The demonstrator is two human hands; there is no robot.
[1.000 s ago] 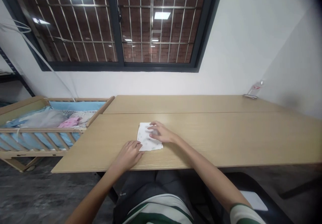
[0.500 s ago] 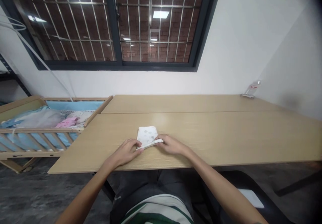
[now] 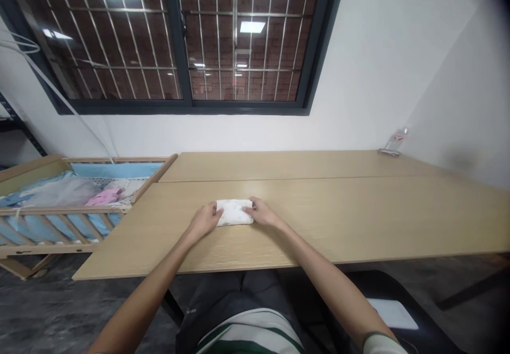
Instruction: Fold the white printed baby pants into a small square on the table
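Note:
A small white cloth [image 3: 234,213] with a faint print lies folded into a flat rectangle on the wooden table [image 3: 319,210]. My left hand [image 3: 205,219] grips its left end, the thumb on top and the fingers curled behind the edge. At the opposite end my right hand [image 3: 262,212] pinches the cloth the same way, thumb over its upper face. Parts of both hands' fingers are hidden behind the cloth.
To the left of the table stands a wooden crib [image 3: 67,210] with blue bedding and a pink cloth [image 3: 104,197]. A clear bottle-like object [image 3: 396,140] is at the back right corner. A black chair [image 3: 398,290] holding a white flat item sits below the table's edge.
The cloth's near edge has been folded up, making it a shorter rectangle. Both hands have shifted away from me to its two ends. The view has tilted slightly.

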